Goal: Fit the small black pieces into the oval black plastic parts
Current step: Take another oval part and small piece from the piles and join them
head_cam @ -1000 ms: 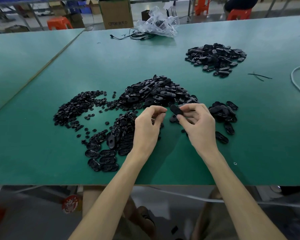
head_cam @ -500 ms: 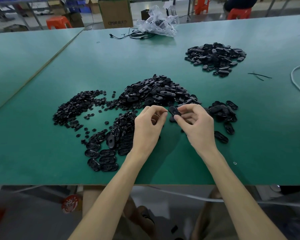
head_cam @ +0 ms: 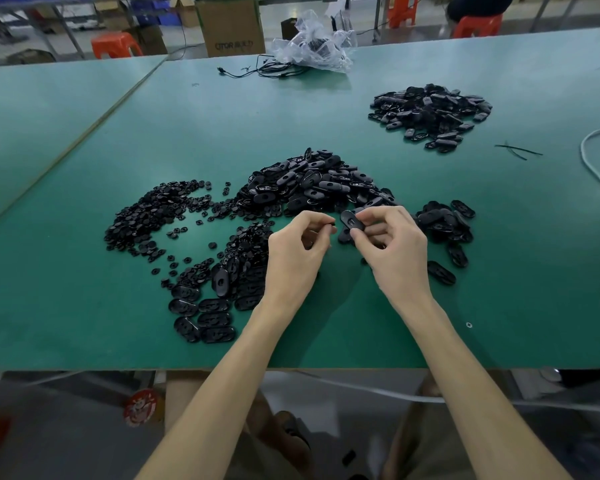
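Now the right hand (head_cam: 392, 247) pinches an oval part (head_cam: 351, 220) between thumb and fingers, a little above the tabletop (head_cam: 326, 109). Just beside it, the left hand (head_cam: 295, 251) has curled fingers that pinch a small piece (head_cam: 332, 224), hardly visible. Both hands are near the pile (head_cam: 312, 181).

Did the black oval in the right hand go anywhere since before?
No. The oval part, pinched by the right hand, sits in the same spot by the near edge of the big pile.
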